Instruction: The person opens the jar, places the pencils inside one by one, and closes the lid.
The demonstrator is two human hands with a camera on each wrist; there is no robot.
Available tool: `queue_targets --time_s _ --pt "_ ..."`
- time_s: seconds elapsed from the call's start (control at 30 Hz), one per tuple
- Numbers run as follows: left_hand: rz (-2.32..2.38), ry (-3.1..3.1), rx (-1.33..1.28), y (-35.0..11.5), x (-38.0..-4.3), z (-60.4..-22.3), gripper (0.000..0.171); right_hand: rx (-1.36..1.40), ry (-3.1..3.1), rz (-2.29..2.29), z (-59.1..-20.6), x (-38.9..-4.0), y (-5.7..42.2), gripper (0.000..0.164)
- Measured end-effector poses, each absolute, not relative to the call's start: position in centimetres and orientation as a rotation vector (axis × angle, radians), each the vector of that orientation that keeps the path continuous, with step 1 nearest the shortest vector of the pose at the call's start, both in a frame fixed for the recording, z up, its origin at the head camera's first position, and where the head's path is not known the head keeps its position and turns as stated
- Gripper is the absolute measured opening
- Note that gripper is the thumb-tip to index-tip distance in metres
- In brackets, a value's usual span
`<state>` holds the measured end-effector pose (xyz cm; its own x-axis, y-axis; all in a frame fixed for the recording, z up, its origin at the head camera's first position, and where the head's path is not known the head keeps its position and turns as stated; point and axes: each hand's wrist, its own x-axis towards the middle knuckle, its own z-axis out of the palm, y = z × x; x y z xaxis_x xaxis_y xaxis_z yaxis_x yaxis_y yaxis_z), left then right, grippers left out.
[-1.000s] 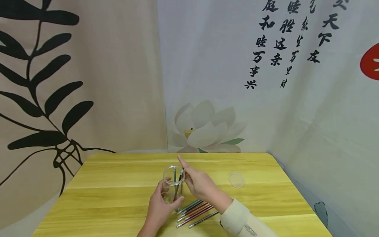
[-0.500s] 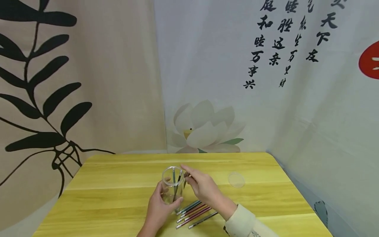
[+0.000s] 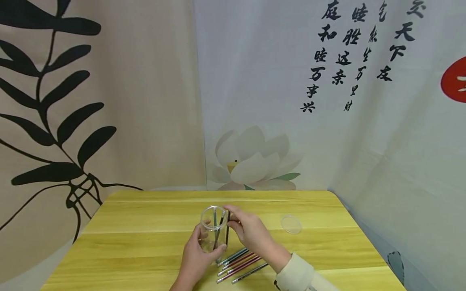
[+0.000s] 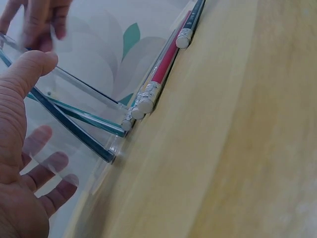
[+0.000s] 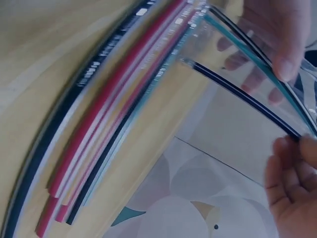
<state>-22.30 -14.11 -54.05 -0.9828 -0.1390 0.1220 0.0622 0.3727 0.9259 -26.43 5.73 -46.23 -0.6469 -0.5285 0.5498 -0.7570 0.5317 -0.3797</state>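
Note:
My left hand point(image 3: 198, 254) grips a clear round jar point(image 4: 89, 134), fingers on one side and thumb across the other. Inside the open-topped jar, a teal pencil point(image 5: 247, 52) and a dark pencil point(image 4: 72, 126) lean across each other. Just right of the jar in the head view, my right hand point(image 3: 251, 230) pinches another dark pencil point(image 3: 227, 232) near its top. That pencil stands nearly upright along the jar's outer wall, its silver-capped end low by the jar's base in the right wrist view. Part of its upper end is hidden by fingers.
Several red, teal and dark pencils point(image 3: 238, 268) lie side by side on the wooden table point(image 3: 127, 242), below the right forearm. A clear round lid point(image 3: 291, 224) lies flat to the right. A printed cloth point(image 3: 255, 101) hangs behind the table.
My right hand's raised index finger has come down beside the jar's rim. The dark pencil it pinches has swung from tilted to nearly upright. The left hand and jar stay put.

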Motion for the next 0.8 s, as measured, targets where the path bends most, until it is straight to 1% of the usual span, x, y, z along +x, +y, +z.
queue_targets --time_s 0.1,0.2,0.8 --pt "-1.667 -2.446 0.063 -14.1 -22.3 -54.1 0.087 1.037 -2.53 0.8 -46.9 -26.2 5.7 0.065" --pt "-1.665 -2.449 0.062 -14.1 -22.3 -54.1 0.088 1.014 -2.561 0.777 -47.5 -26.1 5.6 0.069" --pt "-1.676 -2.445 0.082 -14.0 -22.2 -53.9 0.088 1.049 -2.535 0.767 -48.2 -26.0 5.6 0.069"
